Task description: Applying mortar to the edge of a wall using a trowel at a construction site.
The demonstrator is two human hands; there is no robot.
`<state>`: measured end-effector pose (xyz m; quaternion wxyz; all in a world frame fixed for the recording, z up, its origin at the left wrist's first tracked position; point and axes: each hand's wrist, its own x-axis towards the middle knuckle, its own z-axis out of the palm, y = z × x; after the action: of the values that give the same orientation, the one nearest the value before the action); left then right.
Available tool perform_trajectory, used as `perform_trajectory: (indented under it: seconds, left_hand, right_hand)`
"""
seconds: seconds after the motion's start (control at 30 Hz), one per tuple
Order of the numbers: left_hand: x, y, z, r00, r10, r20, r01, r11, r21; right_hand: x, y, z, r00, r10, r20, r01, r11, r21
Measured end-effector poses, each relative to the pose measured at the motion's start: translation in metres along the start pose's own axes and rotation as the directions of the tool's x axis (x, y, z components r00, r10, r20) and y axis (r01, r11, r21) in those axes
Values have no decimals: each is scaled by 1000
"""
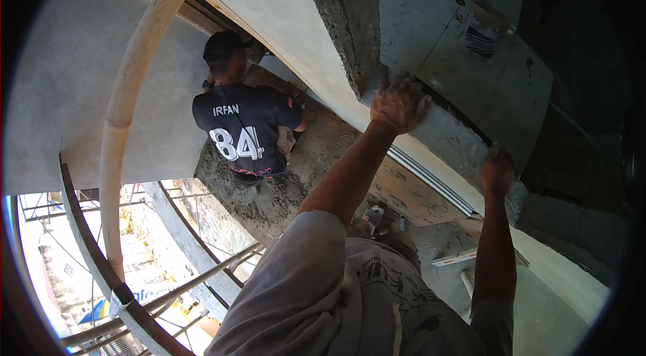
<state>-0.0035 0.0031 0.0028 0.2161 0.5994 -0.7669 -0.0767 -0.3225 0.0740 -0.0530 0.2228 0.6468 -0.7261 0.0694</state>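
Note:
A rough grey concrete sill (449, 138) runs along a window-like opening in the wall. My left hand (402, 103) lies on it beside the upright edge of the opening, fingers apart, with nothing visible in its grasp. Farther right along the same sill is my right hand (499, 171), its fingers curled closed. Whatever it may hold is hidden. Below the sill, several long pale metal strips (434, 181) lean along the wall.
At left, another person (245, 107) in a dark shirt and cap crouches on a rough cement ledge (313, 154). A bamboo pole (118, 114) and scaffold bars (161, 299) border a drop. A straight level-like bar (455, 258) lies near my right arm. Beyond the sill are large boards (491, 80).

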Motion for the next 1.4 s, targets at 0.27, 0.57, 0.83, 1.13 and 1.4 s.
perform_trajectory:
  seconds: [0.27, 0.57, 0.83, 1.13, 1.4]
  left_hand:
    - [0, -1, 2, 1000, 2, 6, -2, 1000, 7]
    - [1, 1, -1, 1000, 3, 17, -3, 1000, 25]
    - [0, 0, 0, 999, -8, 44, 7, 999, 42]
    - [1, 1, -4, 998, -8, 66, 5, 999, 34]
    - [1, 1, -4, 998, -18, 59, 18, 1000, 7]
  right_hand:
    - [3, -3, -5, 1000, 17, 0, -17, 1000, 18]
    - [3, -2, -4, 996, 54, 71, -57, 998, 40]
    - [6, -8, -13, 992, 84, 96, -91, 994, 62]
    - [4, -3, -5, 988, 113, 108, -122, 989, 79]
    - [7, -7, -14, 996, 72, 59, -75, 996, 49]
